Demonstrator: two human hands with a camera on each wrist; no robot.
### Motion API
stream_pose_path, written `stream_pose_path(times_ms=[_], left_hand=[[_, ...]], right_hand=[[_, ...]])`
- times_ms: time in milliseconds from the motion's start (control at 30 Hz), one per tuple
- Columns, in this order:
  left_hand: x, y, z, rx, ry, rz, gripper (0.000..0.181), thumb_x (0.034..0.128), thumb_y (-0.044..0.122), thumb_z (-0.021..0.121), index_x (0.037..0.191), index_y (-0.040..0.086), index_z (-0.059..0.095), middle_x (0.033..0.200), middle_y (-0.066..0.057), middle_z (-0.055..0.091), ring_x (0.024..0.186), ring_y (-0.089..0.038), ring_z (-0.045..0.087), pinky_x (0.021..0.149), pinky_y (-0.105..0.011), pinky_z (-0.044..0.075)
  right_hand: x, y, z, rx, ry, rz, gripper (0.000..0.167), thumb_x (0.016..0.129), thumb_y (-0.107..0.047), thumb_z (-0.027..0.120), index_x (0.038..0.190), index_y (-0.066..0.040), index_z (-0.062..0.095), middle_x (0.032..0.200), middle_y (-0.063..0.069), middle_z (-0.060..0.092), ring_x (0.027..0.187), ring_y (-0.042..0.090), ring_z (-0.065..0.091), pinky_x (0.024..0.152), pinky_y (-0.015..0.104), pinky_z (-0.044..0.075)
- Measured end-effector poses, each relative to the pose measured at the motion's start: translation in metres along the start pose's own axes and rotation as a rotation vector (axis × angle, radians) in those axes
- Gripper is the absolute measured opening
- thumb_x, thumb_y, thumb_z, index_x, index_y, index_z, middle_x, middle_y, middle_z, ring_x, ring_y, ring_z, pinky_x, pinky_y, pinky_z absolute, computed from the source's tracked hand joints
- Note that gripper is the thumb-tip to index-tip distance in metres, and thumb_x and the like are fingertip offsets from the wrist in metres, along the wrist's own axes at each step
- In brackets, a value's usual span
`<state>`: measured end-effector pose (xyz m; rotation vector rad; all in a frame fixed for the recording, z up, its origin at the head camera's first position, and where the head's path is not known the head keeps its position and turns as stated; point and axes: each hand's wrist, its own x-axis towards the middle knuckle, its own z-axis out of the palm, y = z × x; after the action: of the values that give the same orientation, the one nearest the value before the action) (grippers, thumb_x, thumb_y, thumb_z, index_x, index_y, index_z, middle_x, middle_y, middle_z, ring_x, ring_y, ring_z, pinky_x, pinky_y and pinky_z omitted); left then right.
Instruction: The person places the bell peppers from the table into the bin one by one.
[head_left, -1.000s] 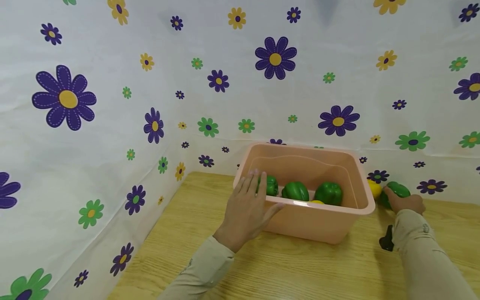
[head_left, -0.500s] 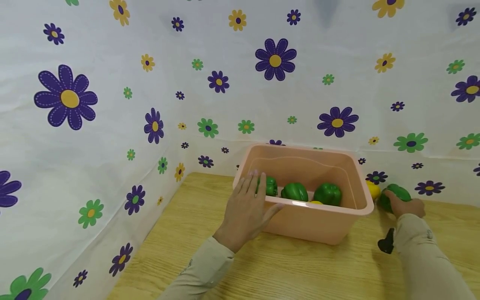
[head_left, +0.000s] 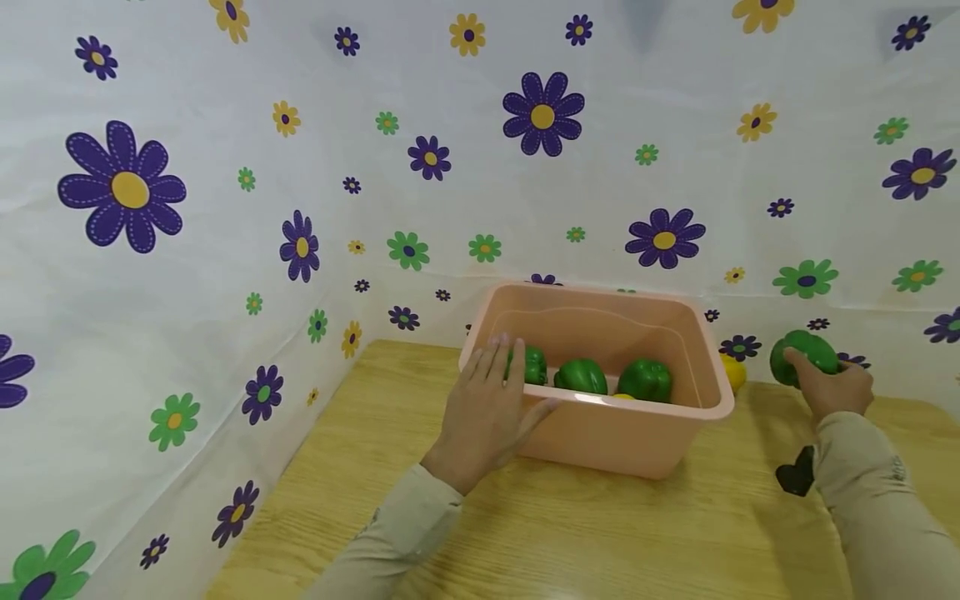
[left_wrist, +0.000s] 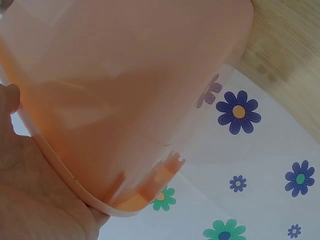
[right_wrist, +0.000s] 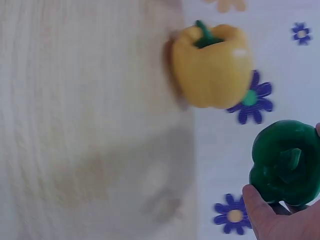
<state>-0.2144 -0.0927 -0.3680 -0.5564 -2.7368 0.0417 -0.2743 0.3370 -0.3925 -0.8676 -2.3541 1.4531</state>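
Observation:
My right hand [head_left: 836, 390] grips a green bell pepper [head_left: 801, 357] above the table, right of the bin. The right wrist view shows that green pepper [right_wrist: 286, 162] stem side toward the camera, with the thumb against it. A yellow bell pepper [right_wrist: 212, 67] stands on the table near it. My left hand [head_left: 483, 417] rests on the near left rim of the peach plastic bin [head_left: 600, 433], fingers straight. In the left wrist view the hand [left_wrist: 37, 185] lies along the bin's rim. Inside the bin sit green bell peppers [head_left: 645, 381] and part of a yellow one [head_left: 623, 397].
The wooden table [head_left: 570, 533] carries the bin close to the back wall. A white sheet [head_left: 465, 200] with printed flowers covers the back and left side. A small black object [head_left: 797, 472] shows beside the right wrist.
The right hand has lifted the green pepper off the table, up and slightly to the right, apart from the yellow pepper. The left hand keeps its place on the rim.

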Motion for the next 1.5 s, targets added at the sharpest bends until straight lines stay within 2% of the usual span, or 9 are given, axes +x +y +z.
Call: stream_pose_path(times_ms=[200,300,500,633,733,867,1000,1233,1500], left_hand=[[0.001,0.001,0.0,0.001,0.017,0.007,0.089,0.1021,0.069,0.026,0.155,-0.003,0.035,0.161,-0.02,0.032,0.15,-0.034,0.028,0.123,-0.044,0.022],[0.002,0.001,0.001,0.002,0.022,0.008,0.089,0.1022,0.068,0.026,0.155,-0.003,0.036,0.16,-0.02,0.033,0.15,-0.034,0.03,0.123,-0.044,0.022],[0.002,0.001,0.001,-0.002,0.002,-0.005,0.09,0.1015,0.07,0.024,0.156,-0.002,0.032,0.162,-0.019,0.029,0.151,-0.033,0.026,0.124,-0.044,0.019],[0.002,0.0,0.001,0.005,-0.001,-0.006,0.091,0.1011,0.07,0.024,0.156,-0.002,0.031,0.162,-0.019,0.028,0.151,-0.033,0.026,0.124,-0.043,0.019],[0.002,0.001,0.0,0.0,-0.008,-0.006,0.091,0.1011,0.07,0.024,0.157,-0.002,0.031,0.163,-0.019,0.028,0.152,-0.033,0.025,0.124,-0.043,0.018],[0.002,0.001,-0.001,-0.001,-0.014,-0.005,0.091,0.1015,0.07,0.024,0.157,-0.002,0.03,0.163,-0.018,0.028,0.152,-0.033,0.024,0.124,-0.043,0.018],[0.001,0.001,-0.001,0.0,-0.014,-0.007,0.09,0.1018,0.069,0.024,0.157,-0.002,0.03,0.163,-0.019,0.028,0.151,-0.033,0.025,0.124,-0.043,0.019],[0.001,-0.001,0.002,0.002,0.004,-0.007,0.09,0.1018,0.069,0.025,0.157,-0.002,0.031,0.162,-0.02,0.028,0.151,-0.034,0.026,0.124,-0.044,0.019],[0.001,0.0,0.002,-0.004,0.014,-0.003,0.09,0.102,0.069,0.026,0.156,-0.002,0.032,0.163,-0.02,0.028,0.151,-0.034,0.027,0.124,-0.044,0.021]], right_hand=[[-0.006,-0.017,-0.019,0.119,0.024,-0.049,0.055,0.089,-0.054,0.068,0.116,-0.007,0.058,0.096,-0.003,0.053,0.071,0.005,0.05,0.057,0.016,0.045],[-0.011,-0.023,-0.025,0.244,0.013,-0.048,0.055,0.088,-0.05,0.073,0.123,-0.01,0.057,0.093,-0.007,0.051,0.072,0.003,0.053,0.057,0.013,0.047],[-0.024,-0.04,-0.028,0.663,-0.042,-0.073,0.086,0.087,-0.028,0.081,0.154,0.0,0.036,0.1,-0.007,0.055,0.077,0.0,0.062,0.061,0.011,0.055],[-0.033,-0.054,-0.024,0.922,-0.095,-0.101,0.084,0.084,-0.016,0.084,0.153,-0.002,0.038,0.105,-0.007,0.064,0.102,0.009,0.07,0.072,0.018,0.057],[-0.043,-0.061,-0.018,1.041,-0.142,-0.126,0.081,0.085,-0.013,0.083,0.153,-0.002,0.039,0.121,-0.003,0.06,0.129,0.018,0.057,0.081,0.023,0.054],[-0.058,-0.064,-0.01,1.144,-0.237,-0.178,0.066,0.091,-0.01,0.076,0.149,-0.003,0.044,0.136,0.005,0.044,0.126,0.02,0.06,0.087,0.027,0.052],[-0.072,-0.066,-0.001,1.168,-0.344,-0.261,0.055,0.096,-0.009,0.07,0.145,-0.002,0.048,0.137,0.008,0.042,0.105,0.019,0.069,0.089,0.029,0.053],[-0.09,-0.067,0.012,1.036,-0.461,-0.393,0.065,0.098,-0.012,0.067,0.154,0.0,0.036,0.139,0.009,0.045,0.114,0.018,0.065,0.091,0.029,0.052],[-0.099,-0.055,0.021,0.864,-0.545,-0.472,0.055,0.101,-0.012,0.062,0.149,0.001,0.038,0.135,0.008,0.05,0.115,0.012,0.065,0.092,0.028,0.053]])
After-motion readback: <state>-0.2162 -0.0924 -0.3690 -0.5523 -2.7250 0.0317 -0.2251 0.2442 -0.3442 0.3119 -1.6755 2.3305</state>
